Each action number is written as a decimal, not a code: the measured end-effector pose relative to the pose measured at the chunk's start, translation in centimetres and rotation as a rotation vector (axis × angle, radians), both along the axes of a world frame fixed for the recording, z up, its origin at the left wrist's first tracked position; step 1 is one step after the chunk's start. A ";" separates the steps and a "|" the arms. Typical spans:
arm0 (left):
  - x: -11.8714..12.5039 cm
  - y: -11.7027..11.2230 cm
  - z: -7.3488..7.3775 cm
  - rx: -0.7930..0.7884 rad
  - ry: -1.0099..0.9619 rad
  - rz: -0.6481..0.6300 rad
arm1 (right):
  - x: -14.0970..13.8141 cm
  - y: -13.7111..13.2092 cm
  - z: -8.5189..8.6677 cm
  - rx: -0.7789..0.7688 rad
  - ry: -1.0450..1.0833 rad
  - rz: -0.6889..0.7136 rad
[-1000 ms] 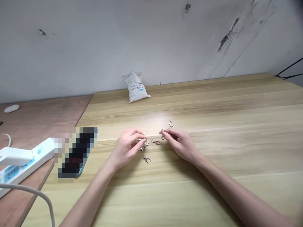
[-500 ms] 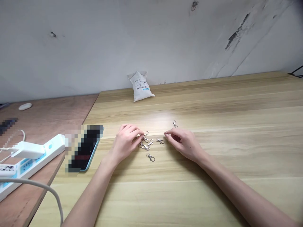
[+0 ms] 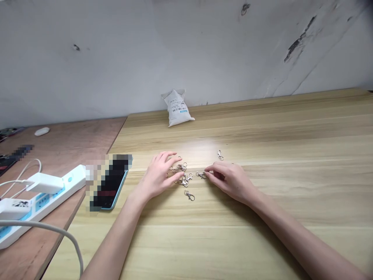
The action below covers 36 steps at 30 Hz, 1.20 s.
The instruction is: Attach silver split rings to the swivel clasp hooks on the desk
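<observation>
Several small silver metal clasps lie in a loose pile on the light wooden table. My left hand rests on the pile's left side, fingers stretched out over the clasps. My right hand is just right of the pile, its thumb and forefinger pinched on one clasp. One clasp lies apart, nearer to me. Another clasp lies alone farther back, beyond my right hand.
A small white pouch leans against the wall at the table's back. A phone lies left of my left hand. On the darker table at left are a white power strip with plugs and a cable, and a white mouse.
My left hand has opened its fingers out over the pile. My right hand has moved down left and pinched a clasp. The view has shifted a little to the left.
</observation>
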<state>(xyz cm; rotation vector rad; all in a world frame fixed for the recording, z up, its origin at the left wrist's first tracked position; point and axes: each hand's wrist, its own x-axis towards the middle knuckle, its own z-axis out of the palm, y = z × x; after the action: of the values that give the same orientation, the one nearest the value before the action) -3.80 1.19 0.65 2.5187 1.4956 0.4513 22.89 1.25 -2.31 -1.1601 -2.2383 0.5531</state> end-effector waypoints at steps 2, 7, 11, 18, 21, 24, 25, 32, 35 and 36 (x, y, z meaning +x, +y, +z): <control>0.3 -0.3 0.0 -0.106 0.034 -0.036 | 0.0 0.0 0.1 0.001 0.006 0.006; 1.4 -1.0 -0.4 -0.220 0.047 -0.152 | 1.1 0.9 0.7 0.080 0.035 -0.118; 2.0 -1.2 -0.7 -0.202 0.039 -0.153 | 2.8 2.1 1.4 0.084 0.185 -0.323; 0.6 -0.5 0.0 -0.192 -0.022 -0.114 | 3.4 2.6 1.0 0.023 0.288 -0.390; -0.3 0.1 0.4 -0.114 -0.063 -0.024 | 2.9 2.4 0.7 -0.018 0.275 -0.310; -0.9 0.4 0.2 -0.054 -0.021 0.009 | 2.3 2.1 0.8 -0.088 0.303 -0.232; -1.1 0.5 0.1 -0.049 0.008 0.000 | 2.1 2.0 0.9 -0.119 0.326 -0.214; -2.1 0.7 0.1 -0.059 0.048 0.023 | 1.3 1.5 1.4 -0.377 0.522 -0.161; -2.7 0.7 0.1 -0.126 0.050 0.048 | 1.3 1.4 1.4 -0.429 0.556 -0.144; -2.9 0.7 0.1 -0.146 0.056 0.054 | 1.3 1.4 1.4 -0.439 0.562 -0.139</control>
<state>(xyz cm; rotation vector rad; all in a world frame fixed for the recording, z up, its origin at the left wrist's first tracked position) -6.71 1.94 0.72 2.4020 1.5594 0.2699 24.16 2.64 -0.90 -1.1666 -1.5858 1.1876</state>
